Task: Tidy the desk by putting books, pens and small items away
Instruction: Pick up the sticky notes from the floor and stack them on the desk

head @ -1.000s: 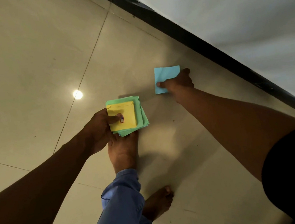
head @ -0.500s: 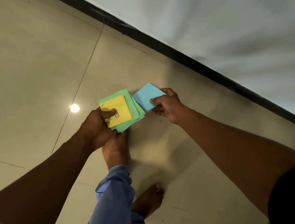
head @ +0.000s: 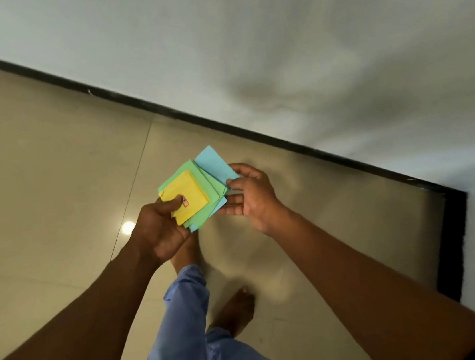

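Fingers of the left hand (head: 161,228) curl under a fanned stack of paper squares (head: 195,195), with the thumb (head: 173,203) pressed on top of the yellow square (head: 187,195), just beside its small red-edged label (head: 185,201). Below the hands, blue trouser legs (head: 186,329) and two bare feet stand on the beige tiled floor (head: 35,174). The green squares (head: 200,181) lie under the yellow one and jut out past it toward the right hand (head: 251,196). That hand's thumb and forefinger pinch the near corner of the light blue square (head: 213,164) at the stack's far right edge, while its other fingers stretch loosely beneath the stack's edge. Beyond the paper, a black skirting (head: 254,131) runs along the foot of a pale wall (head: 273,40).
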Motion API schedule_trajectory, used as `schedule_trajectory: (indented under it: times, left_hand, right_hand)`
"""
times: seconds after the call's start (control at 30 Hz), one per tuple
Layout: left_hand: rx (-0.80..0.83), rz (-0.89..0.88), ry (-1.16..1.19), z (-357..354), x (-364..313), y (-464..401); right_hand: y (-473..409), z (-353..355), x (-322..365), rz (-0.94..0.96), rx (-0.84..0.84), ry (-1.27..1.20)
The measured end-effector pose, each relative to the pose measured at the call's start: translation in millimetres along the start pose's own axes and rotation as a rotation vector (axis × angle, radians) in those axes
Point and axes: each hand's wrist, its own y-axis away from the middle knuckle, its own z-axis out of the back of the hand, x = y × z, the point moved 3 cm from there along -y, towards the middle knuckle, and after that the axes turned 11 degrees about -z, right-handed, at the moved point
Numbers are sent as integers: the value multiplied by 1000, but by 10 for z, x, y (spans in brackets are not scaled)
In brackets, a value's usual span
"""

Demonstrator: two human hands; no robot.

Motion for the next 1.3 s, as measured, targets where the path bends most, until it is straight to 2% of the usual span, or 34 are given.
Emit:
schedule_trajectory:
  times: [0.17, 0.37, 0.5, 0.7, 1.0, 1.17, 1.3]
  left_hand:
    - [35, 48, -54, -653, -107, 774]
    - [132, 22, -293, -1680, -417, 1675]
    - [280, 34, -476, -2384, -640, 2246]
    - [496, 64, -736, -3202, -763, 2884]
    - [647, 111, -962, -4161, -535, 3335]
    - [841, 115, -1071, -4601, -223, 3599]
    - [944, 207, -1124, -4768, 88, 3779]
  right_hand:
    - [1221, 109, 218, 44, -49, 60]
    - [2568, 287, 537, 92, -47, -41]
    - [3332, 499, 775, 160, 3, -75]
    - [4230, 829, 915, 218, -40, -91]
    - [5028, 1062, 882, 373, -262, -477]
    - [5350, 1040, 790, 511, -430, -657]
    - [5619, 1144, 582, 581, -556, -776]
